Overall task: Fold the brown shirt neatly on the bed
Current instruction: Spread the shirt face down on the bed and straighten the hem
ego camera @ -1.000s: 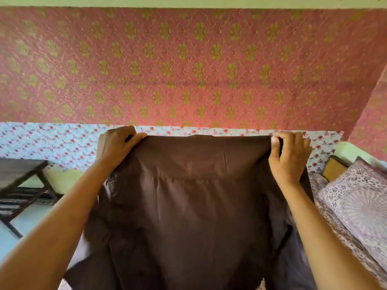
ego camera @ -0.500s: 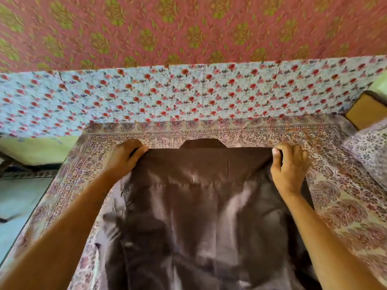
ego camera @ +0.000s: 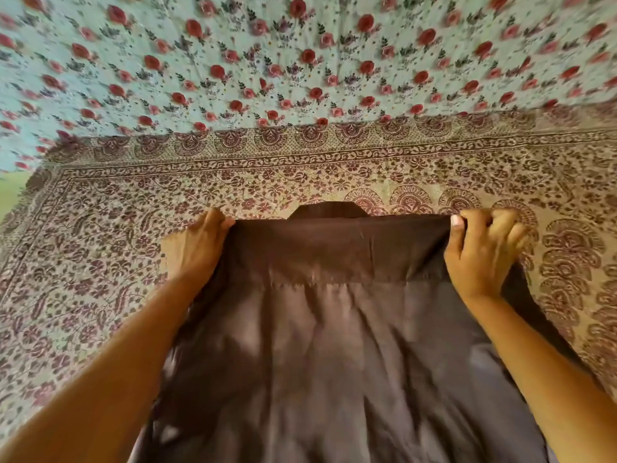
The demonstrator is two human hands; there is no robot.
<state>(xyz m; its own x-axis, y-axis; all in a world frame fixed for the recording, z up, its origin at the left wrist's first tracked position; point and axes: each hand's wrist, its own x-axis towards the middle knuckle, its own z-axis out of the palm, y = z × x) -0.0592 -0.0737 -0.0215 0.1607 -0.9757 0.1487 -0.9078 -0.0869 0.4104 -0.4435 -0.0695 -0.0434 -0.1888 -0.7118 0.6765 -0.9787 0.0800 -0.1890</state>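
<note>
My left hand (ego camera: 197,248) is closed on the left shoulder of the brown shirt (ego camera: 334,345), fingers curled under the top edge and thumb over it, low over the printed bedspread (ego camera: 100,262). If this grip lets go before the other side does, I judge the shoulder line will land crooked and every later fold will inherit that slant.

In the middle, the shirt hangs back side toward me, stretched taut between my two hands, with the collar (ego camera: 329,210) poking up beyond the top edge. The body below the yoke is rippled with loose creases, and I think those will get pressed in if I drop it flat without drawing it toward me as it settles. The collar could also buckle under the shirt's own weight. I cannot see the sleeves or the hem, so either may bunch underneath.

My right hand (ego camera: 484,252) pinches the right shoulder, thumb on the near face and fingers bunched behind the edge. The far wall, hung with rose-print cloth (ego camera: 300,61), is near, so laying the shirt too far forward risks running out of bed.
</note>
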